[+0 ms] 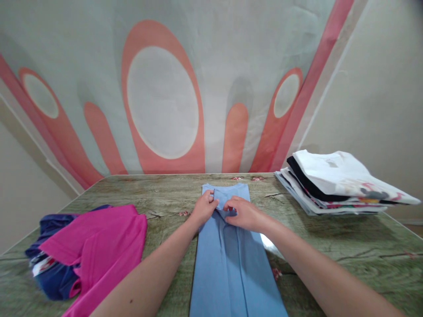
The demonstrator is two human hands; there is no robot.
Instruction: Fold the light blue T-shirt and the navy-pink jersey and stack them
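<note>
A light blue shirt [228,264] lies lengthwise before me, its sides folded inward into a long strip with the neck end away from me. Near that end my left hand [205,207] pinches a bit of the fabric between thumb and fingers. Just to its right, my right hand [243,213] has its fingers curled over the shirt, thumb and fingertips a little apart on the cloth. Whether the right fingers grip any fabric is hard to see. Both forearms reach in from the bottom of the view.
On the left of the wood-patterned table [172,193] lie a loose magenta shirt [112,242] and a dark blue garment [56,277]. A stack of folded shirts [333,176], white on top, stands at the right. Behind the table hangs a pale sheet [218,53] with pink shapes.
</note>
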